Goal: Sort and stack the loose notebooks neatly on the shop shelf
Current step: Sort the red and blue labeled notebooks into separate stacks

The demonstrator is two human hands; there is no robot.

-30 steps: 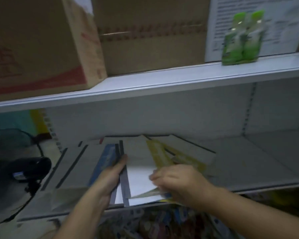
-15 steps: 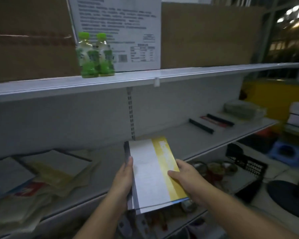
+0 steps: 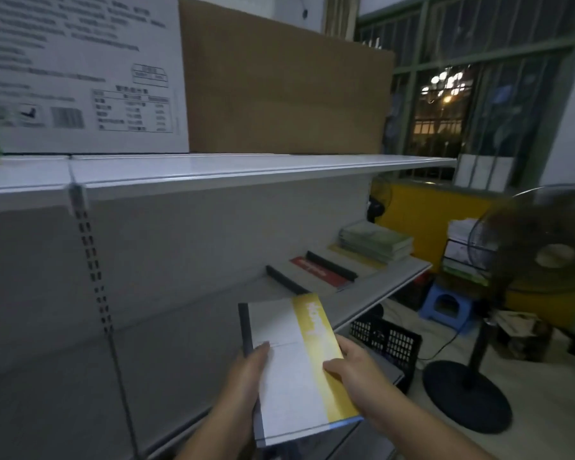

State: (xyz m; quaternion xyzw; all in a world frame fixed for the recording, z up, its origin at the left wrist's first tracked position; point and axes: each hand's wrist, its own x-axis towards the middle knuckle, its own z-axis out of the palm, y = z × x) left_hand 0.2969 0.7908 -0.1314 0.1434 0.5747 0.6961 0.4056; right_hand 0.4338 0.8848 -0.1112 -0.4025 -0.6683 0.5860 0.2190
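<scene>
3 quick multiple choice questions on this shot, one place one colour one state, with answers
1. Where is the green stack?
A top shelf
B far right end of the lower shelf
C floor

2. Band colour on the held notebook?
A red
B blue
C yellow

3. The notebook is
A lying on the shelf
B held in both hands
C held in one hand

Answers: B, it sits at that shelf's end; C, a yellow strip runs down its cover; B, left hand and right hand each grip a side.
</scene>
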